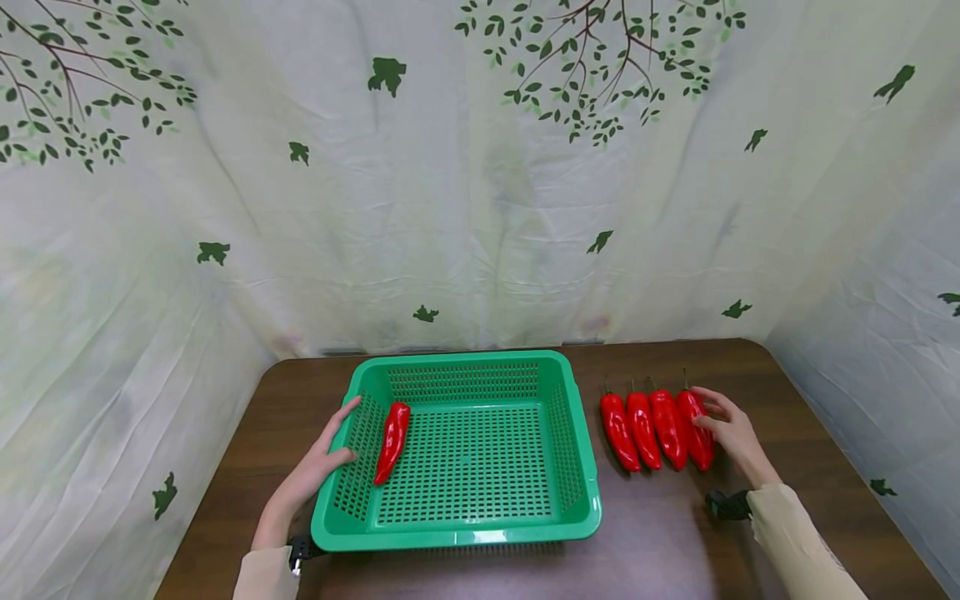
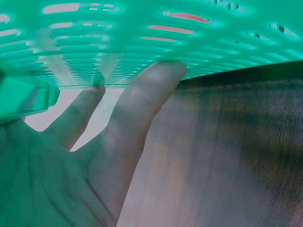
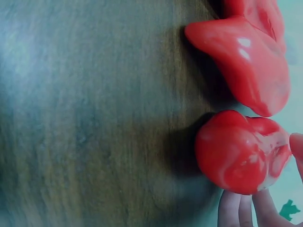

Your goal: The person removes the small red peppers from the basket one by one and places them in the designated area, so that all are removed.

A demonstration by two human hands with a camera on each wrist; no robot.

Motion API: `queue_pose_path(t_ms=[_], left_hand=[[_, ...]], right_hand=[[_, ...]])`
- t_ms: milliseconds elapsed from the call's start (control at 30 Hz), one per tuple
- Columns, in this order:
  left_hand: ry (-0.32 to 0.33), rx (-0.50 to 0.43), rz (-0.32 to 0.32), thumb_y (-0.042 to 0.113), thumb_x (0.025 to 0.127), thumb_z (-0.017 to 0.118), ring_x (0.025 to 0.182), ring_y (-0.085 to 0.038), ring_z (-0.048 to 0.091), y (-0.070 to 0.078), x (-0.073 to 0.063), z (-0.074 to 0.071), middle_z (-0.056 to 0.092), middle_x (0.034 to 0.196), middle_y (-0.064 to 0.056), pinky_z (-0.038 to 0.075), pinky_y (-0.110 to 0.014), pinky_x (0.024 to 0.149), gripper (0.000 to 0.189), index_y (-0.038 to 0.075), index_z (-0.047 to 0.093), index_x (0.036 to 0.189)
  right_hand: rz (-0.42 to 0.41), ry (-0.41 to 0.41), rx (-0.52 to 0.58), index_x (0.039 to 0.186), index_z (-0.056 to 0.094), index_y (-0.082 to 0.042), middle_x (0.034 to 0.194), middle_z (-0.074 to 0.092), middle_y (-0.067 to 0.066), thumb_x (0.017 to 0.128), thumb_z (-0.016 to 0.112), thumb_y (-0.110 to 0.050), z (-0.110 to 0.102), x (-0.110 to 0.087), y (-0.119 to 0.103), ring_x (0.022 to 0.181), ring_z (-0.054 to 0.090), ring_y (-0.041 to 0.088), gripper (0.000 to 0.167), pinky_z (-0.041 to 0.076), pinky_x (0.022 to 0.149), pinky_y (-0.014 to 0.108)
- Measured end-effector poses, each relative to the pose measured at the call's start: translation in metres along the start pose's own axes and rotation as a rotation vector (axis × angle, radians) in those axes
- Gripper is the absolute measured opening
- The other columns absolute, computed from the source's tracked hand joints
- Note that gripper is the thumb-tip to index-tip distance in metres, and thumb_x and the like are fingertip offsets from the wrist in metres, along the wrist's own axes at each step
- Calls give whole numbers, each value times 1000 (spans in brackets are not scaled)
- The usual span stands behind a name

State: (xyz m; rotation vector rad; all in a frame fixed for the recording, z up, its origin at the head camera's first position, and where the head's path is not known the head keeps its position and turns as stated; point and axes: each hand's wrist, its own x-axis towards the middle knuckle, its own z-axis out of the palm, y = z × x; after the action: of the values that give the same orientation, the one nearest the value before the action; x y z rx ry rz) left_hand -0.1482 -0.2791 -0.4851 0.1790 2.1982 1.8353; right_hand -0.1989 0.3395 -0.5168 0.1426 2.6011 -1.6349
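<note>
A green plastic basket (image 1: 468, 535) stands on the table with one red chili pepper (image 1: 392, 443) inside, near its left side. My left hand (image 1: 318, 458) rests against the basket's left side, thumb and fingers spread. The left wrist view shows the thumb (image 2: 142, 101) extended along the slotted wall. Right of the basket, several red chili peppers (image 1: 617, 433) lie in a row, stems pointing away. My right hand (image 1: 731, 429) pinches the rightmost pepper (image 1: 693, 425) from its right side. In the right wrist view its fingers (image 3: 229, 210) are partly hidden behind that pepper.
The brown wooden table (image 1: 645, 550) has a back edge close behind the basket. A pale curtain (image 1: 487, 208) printed with leaves and branches surrounds the table at the back and sides. Dark wrist straps (image 1: 727, 504) are worn on both wrists.
</note>
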Motion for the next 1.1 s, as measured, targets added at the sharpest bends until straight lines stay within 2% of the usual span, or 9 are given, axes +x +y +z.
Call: queue_pose_path(t_ms=[200,533,600,767,833,933,1100], left_hand=[[3,-5,6,2,88,44,128,-54,26,-1,0,1,5,155,-17,52,-52,79,76,26,13,153],[4,5,-1,2,88,44,129,-53,25,-1,0,0,5,155,-17,52,-51,80,76,27,13,153],[3,10,-4,2,89,43,130,-52,26,-1,0,0,5,155,-17,52,-50,81,75,27,13,153],[3,26,-2,2,89,43,129,-52,26,-2,1,-2,5,155,-17,52,-48,80,75,28,13,153],[3,25,-2,2,89,43,129,-52,27,-3,2,-2,5,155,-17,52,-48,80,75,28,13,153],[7,14,-2,2,89,43,129,-52,27,-4,2,-2,5,155,-16,52,-49,80,75,29,14,153],[11,12,9,2,88,43,130,-53,26,-3,2,-1,5,155,-16,52,-50,80,76,28,14,153]], right_hand=[[-26,22,7,144,31,3,136,37,33,97,45,-8,-3,-3,-3,116,42,44,51,46,75,19],[-45,49,-10,143,33,3,137,38,32,96,46,-9,-6,-6,-13,115,44,42,50,48,82,27],[-52,50,-10,143,33,3,136,38,32,97,46,-9,-6,-6,-15,112,47,36,50,49,82,26],[-94,42,20,142,35,4,133,41,32,97,46,-10,-3,-7,-23,95,52,3,48,49,79,20],[-113,34,36,141,36,5,132,42,33,97,47,-10,-1,-7,-28,90,50,-6,47,49,79,20],[-136,16,58,141,36,4,133,41,34,97,48,-10,5,-7,-38,90,50,-8,47,49,79,20],[-155,-14,91,142,36,2,133,42,32,97,48,-10,15,-8,-56,96,51,-3,48,49,82,21]])
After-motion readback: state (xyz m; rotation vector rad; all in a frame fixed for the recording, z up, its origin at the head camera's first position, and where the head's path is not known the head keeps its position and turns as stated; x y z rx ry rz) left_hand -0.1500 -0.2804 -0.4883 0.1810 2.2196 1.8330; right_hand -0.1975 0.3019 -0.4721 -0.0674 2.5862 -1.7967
